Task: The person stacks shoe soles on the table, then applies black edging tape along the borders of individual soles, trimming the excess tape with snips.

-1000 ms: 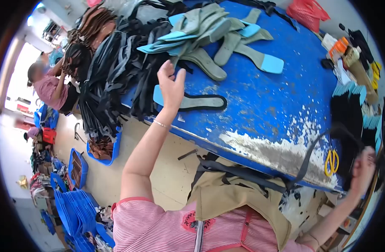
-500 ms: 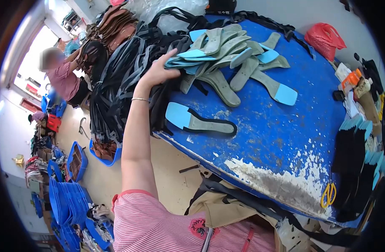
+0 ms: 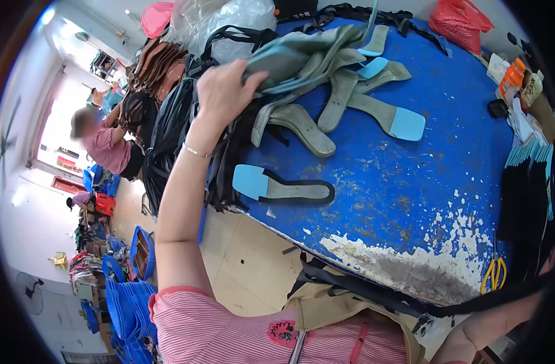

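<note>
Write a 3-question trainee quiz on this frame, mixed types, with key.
1. True or false: the left hand grips a bundle of grey-green insoles raised above the blue table.
2. What lies alone on the table nearest the person?
A. the red bag
B. a single insole with a black edge
C. the yellow scissors
3. Fill in: the yellow scissors lie near the table's worn, ____ edge.

Key
1. True.
2. B; it lies flat, apart from the pile.
3. Near, where the paint has peeled. The right hand is mostly out of view, so its grip cannot be judged.
</note>
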